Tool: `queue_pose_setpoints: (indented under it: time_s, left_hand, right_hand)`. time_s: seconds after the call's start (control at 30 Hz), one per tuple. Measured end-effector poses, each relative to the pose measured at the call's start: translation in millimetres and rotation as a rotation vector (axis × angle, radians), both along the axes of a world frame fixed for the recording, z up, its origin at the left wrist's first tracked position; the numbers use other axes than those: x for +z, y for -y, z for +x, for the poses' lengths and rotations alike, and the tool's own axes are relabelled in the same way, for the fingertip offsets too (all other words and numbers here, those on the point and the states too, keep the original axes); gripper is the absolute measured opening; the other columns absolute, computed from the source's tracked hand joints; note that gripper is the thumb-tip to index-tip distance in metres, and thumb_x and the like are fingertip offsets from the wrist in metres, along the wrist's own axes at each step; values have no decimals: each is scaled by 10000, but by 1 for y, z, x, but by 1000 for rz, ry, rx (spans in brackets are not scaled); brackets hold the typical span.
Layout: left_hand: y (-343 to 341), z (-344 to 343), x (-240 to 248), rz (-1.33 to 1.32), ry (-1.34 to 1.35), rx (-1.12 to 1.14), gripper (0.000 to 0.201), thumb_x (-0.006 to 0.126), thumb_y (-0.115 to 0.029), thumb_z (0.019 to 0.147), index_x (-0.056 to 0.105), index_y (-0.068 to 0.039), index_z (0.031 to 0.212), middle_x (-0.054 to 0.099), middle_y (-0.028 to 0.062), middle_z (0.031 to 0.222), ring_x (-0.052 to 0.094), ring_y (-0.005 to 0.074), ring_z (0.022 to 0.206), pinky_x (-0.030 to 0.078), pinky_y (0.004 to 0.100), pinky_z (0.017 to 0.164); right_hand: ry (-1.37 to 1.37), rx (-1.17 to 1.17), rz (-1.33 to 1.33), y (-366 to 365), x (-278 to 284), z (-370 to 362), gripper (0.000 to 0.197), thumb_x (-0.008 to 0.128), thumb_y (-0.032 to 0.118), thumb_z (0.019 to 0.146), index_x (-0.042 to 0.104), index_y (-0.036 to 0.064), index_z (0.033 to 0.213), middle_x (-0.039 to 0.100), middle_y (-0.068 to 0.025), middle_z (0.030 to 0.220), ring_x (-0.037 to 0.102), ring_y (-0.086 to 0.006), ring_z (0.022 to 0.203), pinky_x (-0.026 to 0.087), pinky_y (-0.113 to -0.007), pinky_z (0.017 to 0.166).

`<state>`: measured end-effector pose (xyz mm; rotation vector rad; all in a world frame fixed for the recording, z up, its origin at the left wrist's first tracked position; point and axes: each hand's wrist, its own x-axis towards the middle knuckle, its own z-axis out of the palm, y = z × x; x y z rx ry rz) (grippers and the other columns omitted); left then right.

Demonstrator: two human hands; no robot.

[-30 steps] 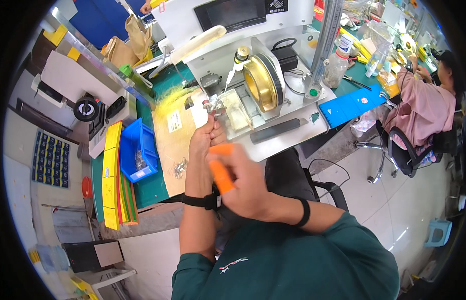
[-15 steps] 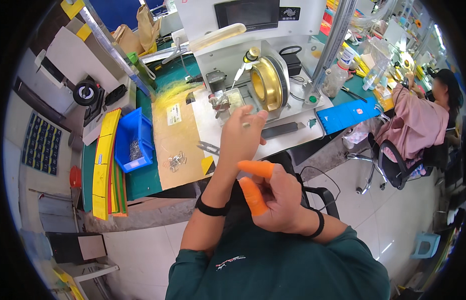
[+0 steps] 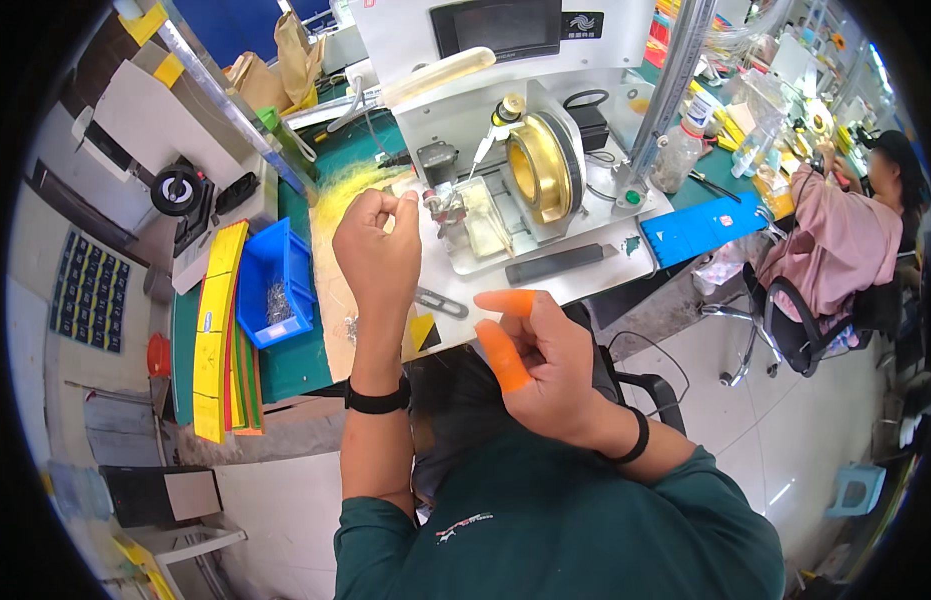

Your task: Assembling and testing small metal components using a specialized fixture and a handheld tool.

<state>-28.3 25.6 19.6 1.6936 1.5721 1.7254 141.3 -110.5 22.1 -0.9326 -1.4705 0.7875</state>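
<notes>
From where I stand, the right hand (image 3: 550, 375) is nearest, raised in front of the dark shirt. Orange covers (image 3: 503, 360) sheathe its thumb and forefinger, which stand a little apart with nothing visible between them. The left hand (image 3: 377, 245) is higher and farther out, over the counter (image 3: 290, 372), its fingers curled in; whether they pinch something small, I cannot tell.

Between the hands, just beyond the right one, a slotted grey tool (image 3: 442, 302) lies flat near the counter's front edge. It looks light and stiff, perhaps a bit slick, and its long body seems the best place to take hold. Past it is a dark bar (image 3: 555, 264), probably rigid and heavier, best gripped around the middle.

To the left, a blue bin (image 3: 270, 250) contains small metal pieces (image 3: 278, 303), likely springy and easily tangled. Farther back are a small clamp fixture (image 3: 447, 208) and a gold reel (image 3: 525, 172), smooth and surely better held by its rim.
</notes>
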Motion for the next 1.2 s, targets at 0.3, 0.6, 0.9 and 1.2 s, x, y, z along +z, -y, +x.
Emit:
queue_pose_setpoints:
  time_s: [0.3,0.6,0.9,1.2]
  left_hand:
    - [-10,-13,-26,-239,138,-141,243,768,-39,901,614,-40,714,568,-21,698,428,31,635,348,238,583]
    - [-14,-16,-26,-438,330,-248,197,772,-104,855,668,-27,707,621,-14,690,460,62,618,367,255,589]
    - [-6,-29,-29,-368,44,-54,170,821,-174,855,780,-27,930,697,29,770,554,111,671,440,294,644]
    - [-27,-26,40,73,-390,-42,198,811,-160,889,826,-98,1077,659,30,755,592,159,718,467,332,684]
  right_hand:
    - [-350,-34,-300,-54,-8,-17,232,592,56,1082,587,-38,1294,556,32,819,439,-24,701,366,-244,591]
    - [-552,-44,-297,-126,-30,-37,186,608,58,1061,612,-47,1215,649,-23,921,503,-34,744,407,-227,637]
    - [-638,-129,-432,-142,-34,-42,120,661,81,1018,625,-19,1072,670,-61,929,558,-88,789,457,-259,703]
    - [-568,-216,-370,-167,-37,-49,122,634,61,1017,635,-46,1075,700,-95,913,627,-138,728,502,-300,664]
